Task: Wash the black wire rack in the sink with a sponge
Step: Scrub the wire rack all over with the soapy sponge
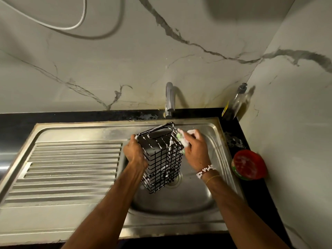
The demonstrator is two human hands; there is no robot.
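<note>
1. Head view is showing me the ribbed draining board [71, 164] on the left, bare and dry-looking, with the black bench [16, 126] running behind it.
2. I am seeing the left hand [134, 152] wrapping firmly around the upper left edge of the black wire rack [162, 159], fingers curling over its rim.
3. I am finding the rack hanging in the air over the basin of the sink [212, 178], clear of the bottom, just below the tap [169, 99]. Its long axis is running from the far end, nearest the tap, down toward me; the solid end panel is facing up and away, and the open grid end is pointing at the drain.
4. I am judging the rack to be light and stiff, thin wire that will not flex much. Foam is streaking the bars, so it is likely slippery; gripping the framed rim, as the left hand is doing, looks safest.
5. I am seeing the right hand [195, 150] closing on a soapy sponge [182, 139], pressing it against the rack's upper right side.
6. I am noting a soap bottle [235, 103] and a red tub [249, 165] sitting at the far right.
</note>
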